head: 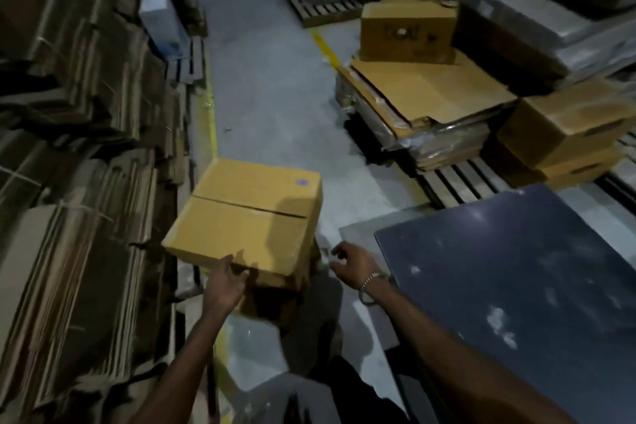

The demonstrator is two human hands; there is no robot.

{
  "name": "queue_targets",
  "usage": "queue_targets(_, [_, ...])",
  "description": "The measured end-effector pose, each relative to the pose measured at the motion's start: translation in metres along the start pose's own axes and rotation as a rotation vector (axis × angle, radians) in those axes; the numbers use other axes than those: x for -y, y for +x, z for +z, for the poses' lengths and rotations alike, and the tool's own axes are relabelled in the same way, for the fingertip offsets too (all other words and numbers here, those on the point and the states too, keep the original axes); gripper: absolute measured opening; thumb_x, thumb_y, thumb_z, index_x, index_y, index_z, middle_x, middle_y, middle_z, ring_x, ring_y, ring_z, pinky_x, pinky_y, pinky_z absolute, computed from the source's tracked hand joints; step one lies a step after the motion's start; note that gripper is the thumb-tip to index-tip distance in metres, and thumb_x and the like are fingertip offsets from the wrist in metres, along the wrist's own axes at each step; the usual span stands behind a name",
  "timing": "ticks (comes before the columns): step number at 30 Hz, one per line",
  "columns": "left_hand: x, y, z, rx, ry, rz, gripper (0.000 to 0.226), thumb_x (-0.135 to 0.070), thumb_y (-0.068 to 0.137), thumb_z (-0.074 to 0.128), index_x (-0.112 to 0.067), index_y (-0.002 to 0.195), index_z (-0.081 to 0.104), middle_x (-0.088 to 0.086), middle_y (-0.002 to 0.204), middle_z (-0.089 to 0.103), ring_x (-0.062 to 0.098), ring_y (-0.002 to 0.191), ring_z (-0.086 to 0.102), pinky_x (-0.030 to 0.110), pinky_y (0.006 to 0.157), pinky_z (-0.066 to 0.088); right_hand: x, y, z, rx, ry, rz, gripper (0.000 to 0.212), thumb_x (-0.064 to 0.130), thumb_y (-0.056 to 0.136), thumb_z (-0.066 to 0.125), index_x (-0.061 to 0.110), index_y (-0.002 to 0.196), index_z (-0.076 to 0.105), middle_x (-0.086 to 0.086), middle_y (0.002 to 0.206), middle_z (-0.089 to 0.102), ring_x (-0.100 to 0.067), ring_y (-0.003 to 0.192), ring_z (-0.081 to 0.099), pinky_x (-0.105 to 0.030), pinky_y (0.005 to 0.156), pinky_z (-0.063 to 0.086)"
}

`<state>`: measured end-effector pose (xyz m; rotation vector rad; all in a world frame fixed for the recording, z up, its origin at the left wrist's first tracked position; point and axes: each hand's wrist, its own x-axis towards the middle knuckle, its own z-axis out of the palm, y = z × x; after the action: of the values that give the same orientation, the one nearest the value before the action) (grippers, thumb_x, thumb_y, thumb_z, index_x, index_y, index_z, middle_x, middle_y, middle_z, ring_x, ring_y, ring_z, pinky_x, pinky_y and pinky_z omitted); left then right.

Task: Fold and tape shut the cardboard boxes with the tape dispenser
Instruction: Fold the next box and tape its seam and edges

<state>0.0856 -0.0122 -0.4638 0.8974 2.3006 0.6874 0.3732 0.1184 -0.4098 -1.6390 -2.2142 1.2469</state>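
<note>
A closed cardboard box [247, 217], its two top flaps meeting along a dark seam, sat on top of another box [275, 289] on the grey floor [275, 96], directly ahead of the left fingers. The left hand [225, 280] reached to the box's near lower edge, its fingers loosely bent at the cardboard and its thumb just off the rim; motion blur made it impossible to tell whether they were grasping the box or only touching it. The right hand [354, 267], a metal bracelet [370, 286] at the wrist, hung just beside the box's right corner, fingers relaxed and spread, holding nothing and apart from the cardboard. Right of the right fingers lay a dark table [516, 286] speckled with pale marks. Left of the left fingers rose stacks of flattened cardboard [75, 182], some bundled with string. Well beyond both hands, across the floor and its yellow line [325, 46], flat sheets [423, 89] rested on a wooden pallet [457, 179], with a printed box [407, 34] standing on them and more closed boxes [564, 134] stacked farther right.
</note>
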Motion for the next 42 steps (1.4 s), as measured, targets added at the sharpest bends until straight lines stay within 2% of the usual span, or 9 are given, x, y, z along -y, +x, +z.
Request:
queue_targets(6, [0.021,0.131,-0.047,-0.063,0.054,-0.212,0.075,-0.025,0.096,0.077,-0.006,0.157,0.039,0.026,0.147,0.054,0.047,0.123,0.060,0.050,0.093,0.054,0.022,0.139,0.018,0.089,0.034,0.032,0.024,0.034,0.096,0.067,0.015,0.110,0.068,-0.002,0.099,0.067,-0.022,0.090,0.066,-0.032,0.077,0.052])
queue_targets(9, [0.032,0.179,-0.072,-0.140,-0.052,-0.364,0.073,-0.018,0.092,0.081,0.002,0.152,0.043,0.029,0.144,0.057,0.048,0.130,0.057,0.052,0.102,0.050,0.032,0.199,0.025,0.152,0.115,0.100,0.017,0.029,0.095,0.070,0.021,0.110,0.065,-0.009,0.110,0.070,-0.025,0.097,0.065,-0.032,0.079,0.049])
queue_targets(12, [0.048,0.213,-0.092,-0.169,-0.099,-0.446,0.068,-0.023,0.089,0.085,0.001,0.143,0.051,0.026,0.133,0.064,0.045,0.120,0.064,0.053,0.094,0.055,0.033,0.259,0.036,0.176,0.220,0.262,0.058,0.024,0.093,0.073,0.008,0.143,0.049,-0.018,0.130,0.064,-0.035,0.111,0.065,-0.036,0.083,0.049])
queue_targets(17, [0.063,0.252,-0.108,-0.143,-0.153,-0.488,0.080,-0.043,0.082,0.086,-0.003,0.144,0.053,0.026,0.139,0.062,0.046,0.124,0.061,0.057,0.099,0.054,0.022,0.316,0.066,0.127,0.399,0.476,0.099,0.042,0.086,0.079,0.019,0.160,0.017,-0.005,0.126,0.056,-0.038,0.115,0.062,-0.052,0.090,0.059])
queue_targets(20, [0.078,0.280,-0.102,-0.083,-0.293,-0.546,0.094,-0.053,0.072,0.092,-0.016,0.149,0.054,0.018,0.146,0.059,0.044,0.123,0.062,0.060,0.090,0.060,0.022,0.322,0.083,0.108,0.425,0.472,0.088,0.045,0.089,0.077,0.020,0.156,0.027,-0.009,0.135,0.059,-0.039,0.119,0.061,-0.049,0.090,0.057])
queue_targets(24, [0.136,0.311,-0.074,-0.048,-0.389,-0.584,0.095,-0.062,0.057,0.096,-0.010,0.132,0.069,0.013,0.124,0.073,0.038,0.111,0.070,0.061,0.092,0.059,0.033,0.321,0.088,0.045,0.585,0.521,0.060,0.044,0.092,0.076,0.017,0.141,0.055,-0.009,0.135,0.066,-0.032,0.119,0.063,-0.041,0.097,0.051])
queue_targets(32, [-0.009,0.272,-0.099,-0.117,-0.308,-0.359,0.068,-0.028,0.082,0.091,-0.012,0.141,0.061,0.011,0.126,0.070,0.032,0.109,0.067,0.051,0.092,0.059,0.059,0.302,-0.003,-0.146,0.913,0.387,0.046,0.015,0.094,0.077,0.011,0.137,0.060,-0.005,0.130,0.069,-0.026,0.116,0.067,-0.037,0.097,0.051])
queue_targets(39, [-0.155,0.280,-0.084,0.021,-0.456,-0.024,0.044,-0.031,0.087,0.087,-0.021,0.121,0.061,-0.002,0.108,0.071,0.021,0.095,0.070,0.040,0.081,0.058,0.022,0.272,-0.143,-0.500,0.949,0.285,0.060,0.033,0.073,0.086,0.025,0.130,0.068,0.002,0.115,0.078,-0.023,0.105,0.074,-0.052,0.101,0.056])
queue_targets(42, [-0.214,0.269,-0.050,0.154,-0.502,0.098,0.047,-0.023,0.094,0.081,-0.019,0.132,0.054,0.002,0.114,0.058,0.016,0.093,0.063,0.039,0.077,0.058,-0.004,0.213,-0.205,-0.689,0.927,0.294,0.053,0.042,0.066,0.083,0.034,0.117,0.072,0.004,0.111,0.078,-0.024,0.103,0.074,-0.051,0.098,0.058])
